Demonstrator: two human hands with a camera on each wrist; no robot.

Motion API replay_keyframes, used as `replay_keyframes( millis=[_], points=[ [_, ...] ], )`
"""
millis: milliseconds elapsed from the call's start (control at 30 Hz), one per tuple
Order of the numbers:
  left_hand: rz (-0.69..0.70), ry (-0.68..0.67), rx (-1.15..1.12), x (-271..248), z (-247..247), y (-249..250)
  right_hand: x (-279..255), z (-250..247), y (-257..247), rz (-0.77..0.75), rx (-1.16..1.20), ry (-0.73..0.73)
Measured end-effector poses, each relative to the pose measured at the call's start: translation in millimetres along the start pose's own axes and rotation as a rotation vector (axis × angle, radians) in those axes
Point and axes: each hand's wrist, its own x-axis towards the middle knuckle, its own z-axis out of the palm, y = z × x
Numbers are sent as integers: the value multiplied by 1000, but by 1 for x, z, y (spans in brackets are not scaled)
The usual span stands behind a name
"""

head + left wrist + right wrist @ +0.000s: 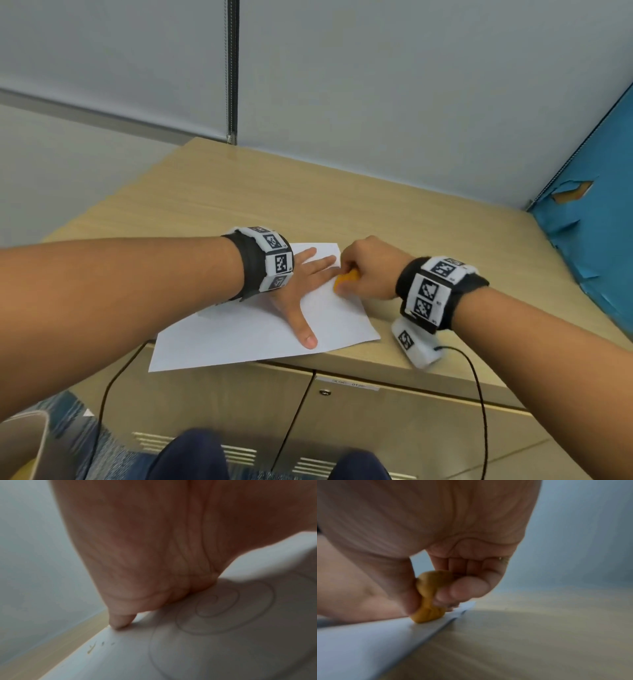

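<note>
A white sheet of paper (pixel 246 329) lies on the wooden cabinet top (pixel 394 212), its near corner hanging over the front edge. My left hand (pixel 301 284) presses flat on the sheet with fingers spread. The left wrist view shows the paper (pixel 223 655) bearing a faint pencil spiral (pixel 214 608). My right hand (pixel 366 270) grips a small orange lump (pixel 346 279), perhaps an eraser, and holds it down on the sheet near its right edge. In the right wrist view the orange lump (pixel 428 597) sits between thumb and fingers, touching the paper (pixel 368 642).
A grey partition wall (pixel 376 85) backs the cabinet, and a blue panel (pixel 596 212) stands at the right. Black cables (pixel 479 394) hang over the cabinet doors (pixel 376 428). My knees (pixel 191 455) show below, with a beige object (pixel 24 442) at the lower left.
</note>
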Motion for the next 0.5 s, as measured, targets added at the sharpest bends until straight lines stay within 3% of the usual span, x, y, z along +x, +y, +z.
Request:
replay_keyframes(
  millis=[67, 200, 367, 500],
  points=[
    [-4, -4, 6, 0, -1, 1, 2, 5, -1, 9, 0, 27],
    [-27, -21, 10, 3, 0, -1, -25, 15, -37, -199, 28, -156],
    [-17, -3, 14, 3, 0, 1, -4, 2, -6, 1, -33, -2],
    [-40, -13, 3, -1, -1, 2, -30, 18, -40, -182, 39, -143]
  ],
)
